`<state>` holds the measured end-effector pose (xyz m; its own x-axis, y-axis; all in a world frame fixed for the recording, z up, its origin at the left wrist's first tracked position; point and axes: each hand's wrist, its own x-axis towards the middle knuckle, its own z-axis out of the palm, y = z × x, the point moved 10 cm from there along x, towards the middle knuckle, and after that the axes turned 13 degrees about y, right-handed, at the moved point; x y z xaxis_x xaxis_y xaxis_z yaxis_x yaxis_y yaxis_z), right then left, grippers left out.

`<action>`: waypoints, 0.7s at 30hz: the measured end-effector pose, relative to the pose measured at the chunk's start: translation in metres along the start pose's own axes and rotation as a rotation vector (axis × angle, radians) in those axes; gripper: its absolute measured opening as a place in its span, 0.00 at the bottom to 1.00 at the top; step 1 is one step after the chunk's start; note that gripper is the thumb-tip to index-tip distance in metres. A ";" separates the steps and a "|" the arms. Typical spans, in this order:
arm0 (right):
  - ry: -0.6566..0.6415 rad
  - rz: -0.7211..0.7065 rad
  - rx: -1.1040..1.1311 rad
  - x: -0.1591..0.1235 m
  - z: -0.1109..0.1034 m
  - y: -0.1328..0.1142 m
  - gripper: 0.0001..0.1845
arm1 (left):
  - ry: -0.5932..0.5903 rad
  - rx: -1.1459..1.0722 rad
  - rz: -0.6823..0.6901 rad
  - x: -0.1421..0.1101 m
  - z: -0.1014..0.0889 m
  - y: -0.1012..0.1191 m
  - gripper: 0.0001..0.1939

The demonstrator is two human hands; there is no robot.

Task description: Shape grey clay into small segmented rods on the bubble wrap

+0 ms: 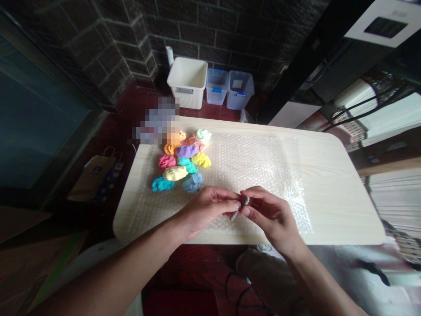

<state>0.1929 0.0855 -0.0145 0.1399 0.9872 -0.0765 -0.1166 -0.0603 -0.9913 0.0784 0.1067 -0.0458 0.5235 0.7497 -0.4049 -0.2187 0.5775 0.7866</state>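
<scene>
Between my two hands is a small grey strip of what looks like modelling clay (245, 201), tilted, with its lower end poking out below the fingers. My left hand (210, 208) pinches it between thumb and fingers from the left. From the right, the thumb and index finger of my right hand (271, 215) close on the same piece. Both hands are just above the bubble wrap (253, 158) near the table's front edge. To their upper left lie several coloured clay lumps, the nearest a grey-blue lump (192, 182), with a pale yellow lump (175, 173) and a teal lump (162, 184) beside it.
The light wooden table (332, 188) has rounded corners. Behind it on the floor stand a white bin (189, 85) and two clear plastic boxes, one with a blue latch (217, 90). A paper bag (94, 175) sits left of the table. A blurred patch covers the table's back left corner.
</scene>
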 end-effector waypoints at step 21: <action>0.062 0.145 0.120 -0.002 -0.006 0.013 0.03 | 0.089 0.019 0.029 0.000 -0.005 0.006 0.13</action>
<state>0.1976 0.0822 -0.0275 0.1727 0.9583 -0.2277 -0.2556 -0.1796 -0.9500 0.0730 0.1121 -0.0434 0.4417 0.7925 -0.4206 -0.2164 0.5491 0.8073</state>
